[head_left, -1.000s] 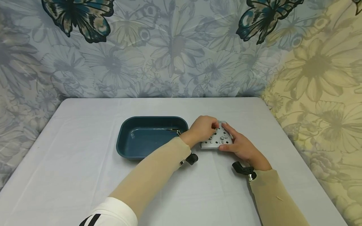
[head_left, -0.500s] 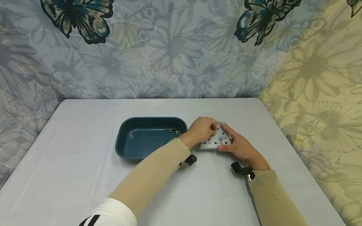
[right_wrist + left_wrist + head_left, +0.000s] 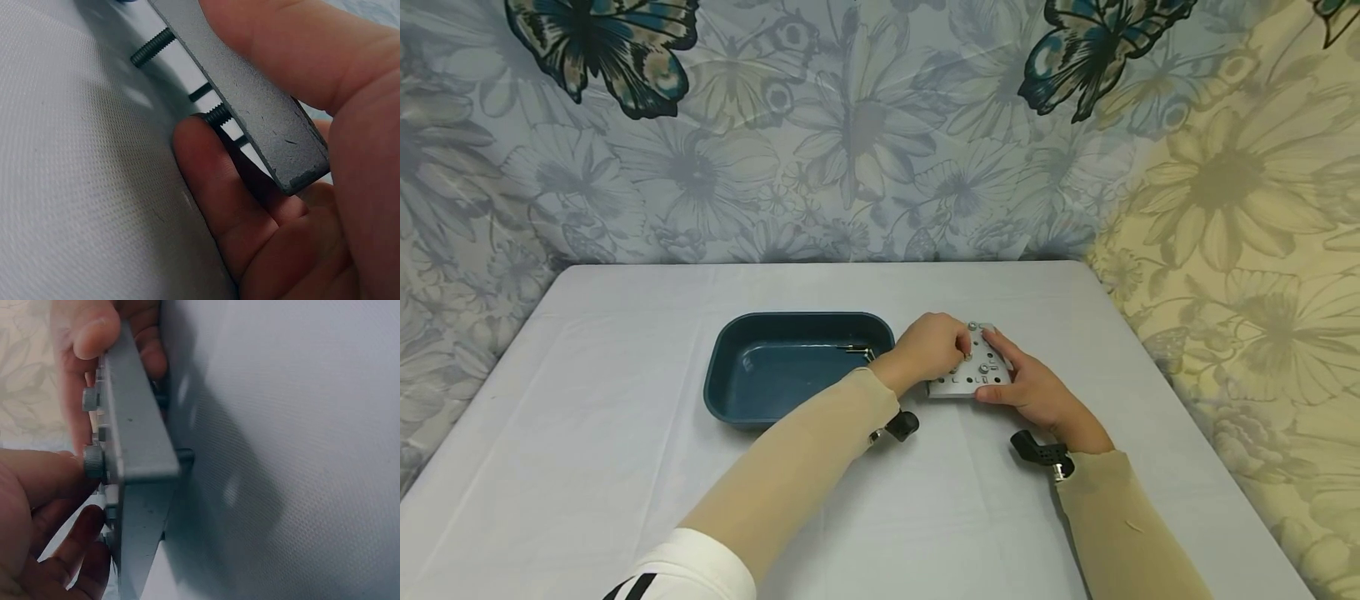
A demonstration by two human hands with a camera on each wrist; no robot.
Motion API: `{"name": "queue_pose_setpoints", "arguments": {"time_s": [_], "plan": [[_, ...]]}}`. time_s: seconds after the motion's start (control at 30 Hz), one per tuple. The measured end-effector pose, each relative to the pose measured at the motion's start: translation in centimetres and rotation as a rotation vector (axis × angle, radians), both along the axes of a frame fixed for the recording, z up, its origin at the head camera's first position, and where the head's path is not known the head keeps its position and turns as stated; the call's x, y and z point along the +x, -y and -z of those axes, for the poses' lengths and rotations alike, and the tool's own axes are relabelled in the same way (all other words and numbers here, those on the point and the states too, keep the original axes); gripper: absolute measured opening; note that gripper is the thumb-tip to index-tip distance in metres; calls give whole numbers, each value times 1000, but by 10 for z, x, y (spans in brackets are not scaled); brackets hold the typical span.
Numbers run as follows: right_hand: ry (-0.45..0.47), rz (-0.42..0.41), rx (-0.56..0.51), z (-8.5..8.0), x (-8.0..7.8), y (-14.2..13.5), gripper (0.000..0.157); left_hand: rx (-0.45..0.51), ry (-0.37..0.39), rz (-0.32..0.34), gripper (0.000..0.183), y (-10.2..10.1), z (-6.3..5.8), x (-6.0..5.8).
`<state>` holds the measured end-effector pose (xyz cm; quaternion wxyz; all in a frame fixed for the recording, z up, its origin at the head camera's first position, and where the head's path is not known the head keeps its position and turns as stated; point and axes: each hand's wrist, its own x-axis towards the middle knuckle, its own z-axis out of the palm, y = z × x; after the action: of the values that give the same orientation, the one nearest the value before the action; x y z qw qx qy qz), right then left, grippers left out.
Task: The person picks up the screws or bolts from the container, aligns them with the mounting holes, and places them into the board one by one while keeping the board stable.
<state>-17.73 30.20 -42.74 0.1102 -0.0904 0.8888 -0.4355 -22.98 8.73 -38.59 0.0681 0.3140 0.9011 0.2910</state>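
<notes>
A silver metal plate [image 3: 958,385] with rows of holes and several bolts stands just off the tray's right side. My right hand [image 3: 1037,396] grips its right edge, thumb on the near side face and fingers around the far side. Over the plate's left part, my left hand [image 3: 928,350] pinches a knurled bolt head [image 3: 94,461] between thumb and fingers. Another bolt head [image 3: 90,399] stands up from the plate beyond it. Under the plate, threaded bolt ends [image 3: 153,47] stick out, and a right fingertip [image 3: 194,134] lies close to one of them.
A dark blue tray [image 3: 722,400] sits left of the plate, with small metal pieces [image 3: 853,348] at its right end, partly hidden by my left wrist. White cloth covers the table [image 3: 587,433]. A floral curtain [image 3: 850,150] hangs behind.
My left fingers have turned slightly and drawn down a little, showing more of the plate's far end. The right hand keeps its grip, and the whole head view has drifted slightly.
</notes>
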Motion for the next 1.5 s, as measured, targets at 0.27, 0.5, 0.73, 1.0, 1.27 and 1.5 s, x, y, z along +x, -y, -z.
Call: {"name": "queue_pose_setpoints", "arguments": {"time_s": [0.27,0.5,0.73,1.0,1.27,1.5], "plan": [[8,-7,-2,3,-1,-1,104,11,42,-10,20,1,-2,2],[26,1,-17,4,-2,-1,106,362,398,-128,29,35,-35,24],[1,8,46,0,-1,-1,108,673,675,-287,33,96,-53,33],[-13,-8,57,3,-3,-1,107,508,703,-418,32,139,-22,22],[-12,-11,55,2,-3,0,107,322,689,-367,32,148,4,13],[-13,3,50,2,-3,0,109,241,594,-314,31,144,15,9]]}}
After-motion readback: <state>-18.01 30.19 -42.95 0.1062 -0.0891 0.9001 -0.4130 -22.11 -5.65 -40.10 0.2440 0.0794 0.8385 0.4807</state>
